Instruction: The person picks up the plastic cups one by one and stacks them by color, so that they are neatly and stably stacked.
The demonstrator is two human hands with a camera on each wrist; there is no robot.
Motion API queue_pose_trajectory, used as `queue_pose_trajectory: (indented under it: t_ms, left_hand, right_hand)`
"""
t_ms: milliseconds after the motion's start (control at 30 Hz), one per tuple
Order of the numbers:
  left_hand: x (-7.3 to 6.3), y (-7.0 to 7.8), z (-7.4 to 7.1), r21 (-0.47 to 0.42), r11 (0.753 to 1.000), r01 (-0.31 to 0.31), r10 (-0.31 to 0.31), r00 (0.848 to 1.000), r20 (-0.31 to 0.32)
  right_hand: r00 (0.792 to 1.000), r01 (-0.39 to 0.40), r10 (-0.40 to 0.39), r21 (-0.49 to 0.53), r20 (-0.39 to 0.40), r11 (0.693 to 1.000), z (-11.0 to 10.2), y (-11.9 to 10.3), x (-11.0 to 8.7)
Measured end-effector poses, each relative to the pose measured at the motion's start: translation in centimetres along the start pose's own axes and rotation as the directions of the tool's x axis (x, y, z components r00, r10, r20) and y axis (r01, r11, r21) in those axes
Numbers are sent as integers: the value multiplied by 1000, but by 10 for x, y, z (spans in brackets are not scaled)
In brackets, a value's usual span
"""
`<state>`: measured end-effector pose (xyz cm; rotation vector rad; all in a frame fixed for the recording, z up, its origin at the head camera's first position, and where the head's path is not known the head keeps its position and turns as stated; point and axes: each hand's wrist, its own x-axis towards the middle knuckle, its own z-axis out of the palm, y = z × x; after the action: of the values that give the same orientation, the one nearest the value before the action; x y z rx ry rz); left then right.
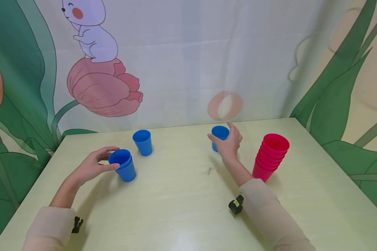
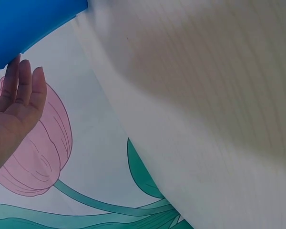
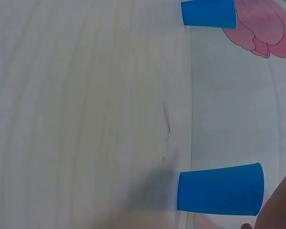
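My left hand (image 1: 92,165) holds the upper of two nested blue cups (image 1: 127,173) near its rim, thumb in front and fingers behind. In the left wrist view, fingers (image 2: 25,83) lie against the blue cup wall (image 2: 33,28). Farther back, my right hand (image 1: 230,143) reaches to another upright blue cup (image 1: 216,145), thumb and fingers spread either side of its rim. The right wrist view shows this blue cup (image 3: 219,191) standing on the table, with parts of the hand (image 3: 279,202) beside its rim.
A third upright blue cup (image 1: 143,143) stands behind the nested pair. A tall stack of red cups (image 1: 270,157) stands right of my right forearm. The pale table (image 1: 176,205) ends at a printed curtain (image 1: 176,69).
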<state>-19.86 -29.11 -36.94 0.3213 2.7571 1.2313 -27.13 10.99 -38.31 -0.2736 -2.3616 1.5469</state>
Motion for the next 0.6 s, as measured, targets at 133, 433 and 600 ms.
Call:
queue_pose_trajectory:
  t_ms: [133, 433, 600]
  left_hand:
    - [-1, 1, 0, -1, 1000, 3, -3, 1000, -1]
    - [-3, 4, 1, -7, 1000, 5, -5, 1000, 0]
    - [-1, 3, 1, -9, 1000, 10, -10, 1000, 0]
  right_hand:
    - [998, -65, 65, 42, 17, 997, 2, 3, 4]
    - [992, -123, 119, 92, 53, 988, 6, 9, 8]
    - [988, -137, 135, 29, 76, 990, 7, 13, 14]
